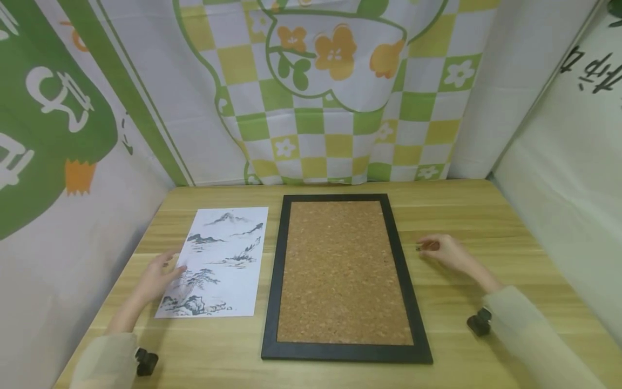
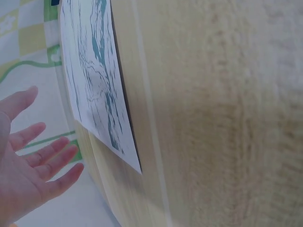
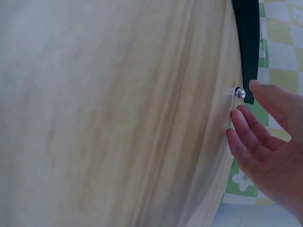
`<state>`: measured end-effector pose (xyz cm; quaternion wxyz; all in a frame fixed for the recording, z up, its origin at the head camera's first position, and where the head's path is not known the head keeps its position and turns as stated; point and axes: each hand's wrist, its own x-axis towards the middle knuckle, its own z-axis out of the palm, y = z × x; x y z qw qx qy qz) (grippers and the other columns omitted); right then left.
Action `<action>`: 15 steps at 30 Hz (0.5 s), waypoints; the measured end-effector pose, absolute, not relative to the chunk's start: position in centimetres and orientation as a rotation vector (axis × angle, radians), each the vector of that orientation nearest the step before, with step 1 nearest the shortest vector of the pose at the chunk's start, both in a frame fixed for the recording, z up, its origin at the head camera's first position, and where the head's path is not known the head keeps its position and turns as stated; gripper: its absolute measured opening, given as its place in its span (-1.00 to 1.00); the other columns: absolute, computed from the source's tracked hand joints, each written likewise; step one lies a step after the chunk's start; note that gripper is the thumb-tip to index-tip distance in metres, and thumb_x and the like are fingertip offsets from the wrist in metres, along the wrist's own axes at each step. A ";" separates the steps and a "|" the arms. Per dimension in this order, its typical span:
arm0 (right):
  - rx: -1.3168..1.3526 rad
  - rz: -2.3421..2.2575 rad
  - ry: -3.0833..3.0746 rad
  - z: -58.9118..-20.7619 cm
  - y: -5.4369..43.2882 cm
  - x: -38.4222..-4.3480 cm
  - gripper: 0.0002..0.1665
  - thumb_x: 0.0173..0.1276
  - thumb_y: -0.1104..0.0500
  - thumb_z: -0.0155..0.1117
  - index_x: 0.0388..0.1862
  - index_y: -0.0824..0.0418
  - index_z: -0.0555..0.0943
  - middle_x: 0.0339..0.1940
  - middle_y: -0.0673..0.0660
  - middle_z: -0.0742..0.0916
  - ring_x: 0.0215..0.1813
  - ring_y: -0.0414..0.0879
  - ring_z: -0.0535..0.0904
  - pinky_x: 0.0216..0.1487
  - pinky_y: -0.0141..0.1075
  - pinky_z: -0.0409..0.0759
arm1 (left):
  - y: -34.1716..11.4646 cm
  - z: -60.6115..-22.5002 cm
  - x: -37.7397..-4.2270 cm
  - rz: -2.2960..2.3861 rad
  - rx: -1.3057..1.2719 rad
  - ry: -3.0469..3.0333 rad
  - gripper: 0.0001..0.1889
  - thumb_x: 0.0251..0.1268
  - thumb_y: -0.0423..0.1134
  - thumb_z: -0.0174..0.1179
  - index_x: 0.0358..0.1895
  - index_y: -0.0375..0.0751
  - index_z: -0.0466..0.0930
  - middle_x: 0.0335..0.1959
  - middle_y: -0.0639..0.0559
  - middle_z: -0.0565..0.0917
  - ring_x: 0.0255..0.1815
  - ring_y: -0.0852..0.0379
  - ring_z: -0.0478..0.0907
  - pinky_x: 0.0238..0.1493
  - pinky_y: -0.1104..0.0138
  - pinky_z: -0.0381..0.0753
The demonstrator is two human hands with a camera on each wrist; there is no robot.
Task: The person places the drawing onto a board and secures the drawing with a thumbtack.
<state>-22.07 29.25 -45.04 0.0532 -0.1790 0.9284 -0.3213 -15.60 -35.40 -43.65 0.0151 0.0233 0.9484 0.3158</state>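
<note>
A white sheet with an ink landscape print (image 1: pixel 228 243) lies on the left of the table, its near corner also showing in the left wrist view. My left hand (image 1: pixel 157 275) is at the sheet's left edge, thumb overlapping the print in the head view; its fingers are spread and hold nothing. Right of the sheet lies a cork board (image 1: pixel 340 275) with a black frame (image 1: pixel 347 352). To the right of that, my right hand (image 1: pixel 444 251) reaches over a small shiny metal piece (image 3: pixel 240 93) on the table. Thumb and fingers stand apart around this piece.
The wooden table (image 1: pixel 486 216) backs onto a checked, flowered curtain (image 1: pixel 335 129). Printed cloth walls (image 1: pixel 131 205) rise at both sides. A black wrist camera (image 1: pixel 146 362) sits by the left sleeve, another (image 1: pixel 480 322) by the right sleeve.
</note>
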 end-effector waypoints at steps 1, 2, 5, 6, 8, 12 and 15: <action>-0.539 -0.975 2.822 -45.1 29.2 -22.2 -0.68 0.13 0.30 0.21 -0.12 0.43 0.54 -0.33 0.22 0.67 -0.29 0.02 0.57 -0.26 -0.17 0.55 | -35.6 -43.8 -15.5 0.966 0.053 2.950 -0.41 0.24 -0.19 0.05 0.20 -0.53 0.13 0.11 -0.58 0.22 0.05 -0.48 0.23 -0.01 -0.20 0.27; -0.543 -0.977 2.824 -45.2 29.2 -22.3 -0.69 0.13 0.31 0.21 -0.14 0.43 0.54 -0.34 0.21 0.67 -0.30 0.01 0.57 -0.27 -0.19 0.55 | -35.8 -43.8 -15.5 0.949 0.037 2.948 -0.42 0.24 -0.20 0.05 0.19 -0.55 0.14 0.08 -0.60 0.24 0.02 -0.49 0.26 -0.04 -0.18 0.31; -0.532 -0.982 2.821 -45.4 29.1 -22.7 -0.71 0.12 0.31 0.22 -0.16 0.43 0.56 -0.36 0.19 0.67 -0.31 -0.02 0.56 -0.28 -0.25 0.54 | -36.3 -44.1 -15.4 0.906 0.009 2.953 -0.44 0.22 -0.23 0.07 0.14 -0.61 0.16 -0.01 -0.64 0.30 -0.05 -0.48 0.34 -0.10 -0.14 0.38; -0.534 -0.980 2.820 -45.4 29.1 -22.8 -0.72 0.12 0.31 0.22 -0.17 0.43 0.56 -0.35 0.19 0.67 -0.30 -0.01 0.57 -0.28 -0.26 0.54 | -36.4 -44.3 -15.4 0.896 0.002 2.952 -0.44 0.21 -0.24 0.07 0.13 -0.62 0.17 -0.03 -0.63 0.31 -0.07 -0.47 0.35 -0.11 -0.13 0.40; -0.546 -0.985 2.818 -45.5 29.1 -22.9 -0.73 0.11 0.32 0.23 -0.19 0.44 0.56 -0.33 0.24 0.68 -0.29 0.02 0.58 -0.26 -0.24 0.56 | -36.6 -44.4 -15.5 0.884 -0.008 2.948 -0.44 0.19 -0.26 0.09 0.12 -0.63 0.18 -0.07 -0.63 0.35 -0.08 -0.47 0.37 -0.12 -0.12 0.41; -0.554 -0.980 2.830 -45.7 29.2 -23.1 -0.77 0.10 0.32 0.26 -0.24 0.42 0.58 -0.33 0.25 0.68 -0.28 0.05 0.58 -0.24 -0.18 0.55 | -36.7 -44.6 -15.7 0.839 -0.042 2.925 -0.41 0.14 -0.24 0.14 0.11 -0.64 0.18 -0.12 -0.61 0.38 -0.09 -0.45 0.37 -0.12 -0.11 0.40; -0.553 -0.963 2.844 -45.9 29.1 -23.3 -0.81 0.09 0.32 0.26 -0.28 0.38 0.60 -0.35 0.22 0.68 -0.29 0.03 0.57 -0.25 -0.16 0.54 | -36.8 -44.6 -15.8 0.795 -0.071 2.911 -0.38 0.10 -0.22 0.17 0.09 -0.66 0.20 -0.11 -0.64 0.37 -0.09 -0.45 0.35 -0.11 -0.11 0.39</action>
